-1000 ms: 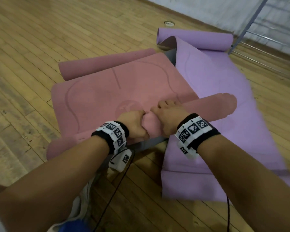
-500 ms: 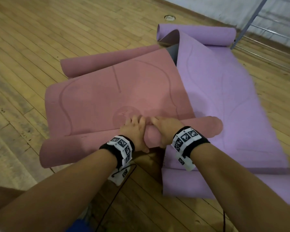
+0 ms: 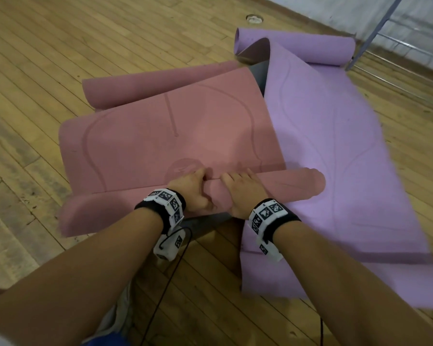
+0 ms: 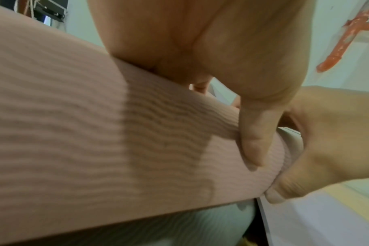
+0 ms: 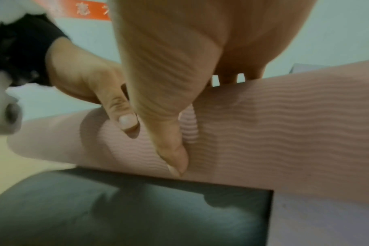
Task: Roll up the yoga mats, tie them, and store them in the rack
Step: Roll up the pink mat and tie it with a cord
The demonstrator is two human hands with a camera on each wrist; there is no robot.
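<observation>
While gripping pink mat (image 3: 160,146) roll, both hands, left hand (image 3: 194,193), right hand (image 3: 243,193)

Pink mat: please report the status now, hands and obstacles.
Both hands, left and right, grip the pink mat roll, side by side. Mat partly rolled, far end curled. Its right end overlaps the purple mat.

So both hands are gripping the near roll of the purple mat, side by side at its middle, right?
Not quite. The left hand and right hand grip the near roll of the pink mat, not the purple mat beside it. The head view shows this.
</observation>
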